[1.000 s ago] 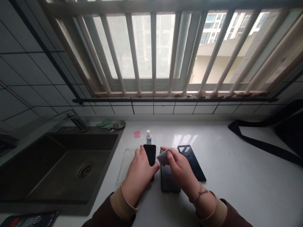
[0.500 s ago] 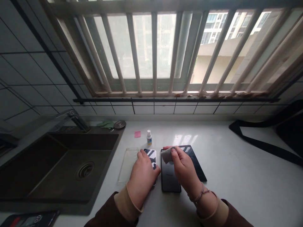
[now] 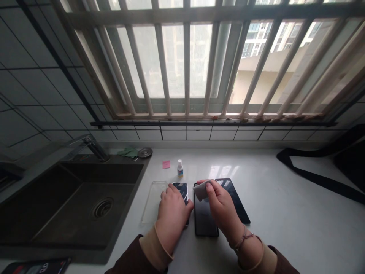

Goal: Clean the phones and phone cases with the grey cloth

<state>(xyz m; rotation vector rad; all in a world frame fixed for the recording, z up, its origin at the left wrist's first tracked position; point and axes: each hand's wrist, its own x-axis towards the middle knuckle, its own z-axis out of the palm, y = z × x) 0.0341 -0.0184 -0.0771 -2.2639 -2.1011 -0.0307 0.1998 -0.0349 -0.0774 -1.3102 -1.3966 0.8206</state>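
My left hand lies over a small glossy black phone, its fingers gripping the phone's lower part and hiding it. My right hand pinches a grey cloth against the top of a larger black smartphone lying flat on the white counter. Just right of that phone, partly behind my right hand, lies a dark glass panel or phone. A transparent phone case lies left of my left hand, not touching it.
A small white-capped spray bottle and a pink sticky note stand behind the phones. To the left is a dark sink with a faucet, green cloth and round metal lid. A black strap lies right.
The small phone under my left hand has gone from dark to showing window reflections and back to a dimmer shine. The cloth has shifted slightly across the larger phone's top, and the view has tilted slightly upward.
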